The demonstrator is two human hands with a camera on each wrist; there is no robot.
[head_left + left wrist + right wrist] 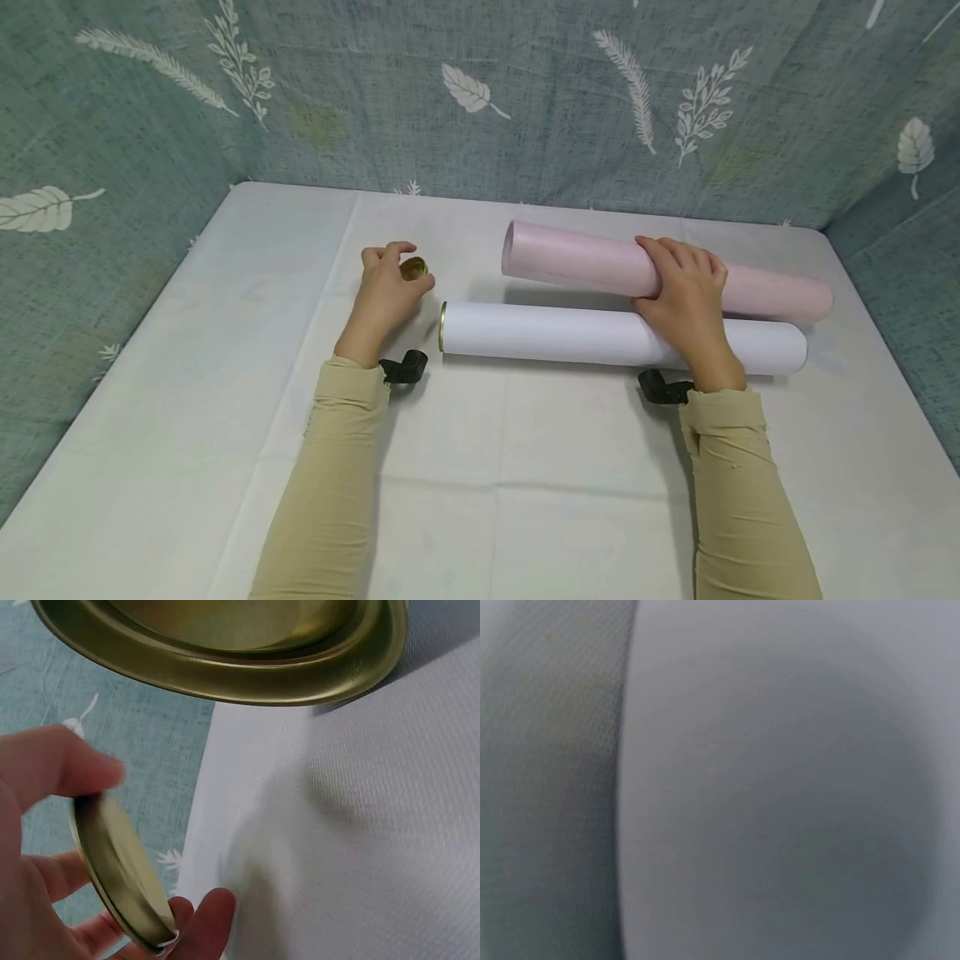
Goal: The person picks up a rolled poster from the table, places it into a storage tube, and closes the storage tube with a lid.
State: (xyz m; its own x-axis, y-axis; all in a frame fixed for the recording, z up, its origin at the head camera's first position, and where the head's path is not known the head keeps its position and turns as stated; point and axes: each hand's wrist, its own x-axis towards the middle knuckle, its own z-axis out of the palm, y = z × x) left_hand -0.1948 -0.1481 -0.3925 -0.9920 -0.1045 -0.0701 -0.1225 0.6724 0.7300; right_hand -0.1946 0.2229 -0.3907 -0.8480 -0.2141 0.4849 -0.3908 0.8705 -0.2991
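A: Tubes first. We have a pink tube (600, 265) and a white tube (600, 335) lying side by side across the tabletop (525, 467), the pink one behind and seemingly touching the white one.

B: And our right hand (686, 300) is curled over the pink tube past its middle, toward the right end, fingers wrapped over the top. The right wrist view is only a blur of white, so we learn nothing more from it.

A: Our left hand (386, 287) pinches a small gold lid (413, 268) between thumb and fingertips, well left of the tubes' open ends. The left wrist view shows that lid (120, 877) edge on, with a second gold metal rim (247, 667) close above it.

B: How would they handle, in our judgement?

A: The tubes look like light, stiff cardboard, smooth and apt to roll, so we would grip around the barrel near the middle. The lid is thin metal, slick, best held by its rim.

B: The white tube's left end shows a gold ring (442, 327).
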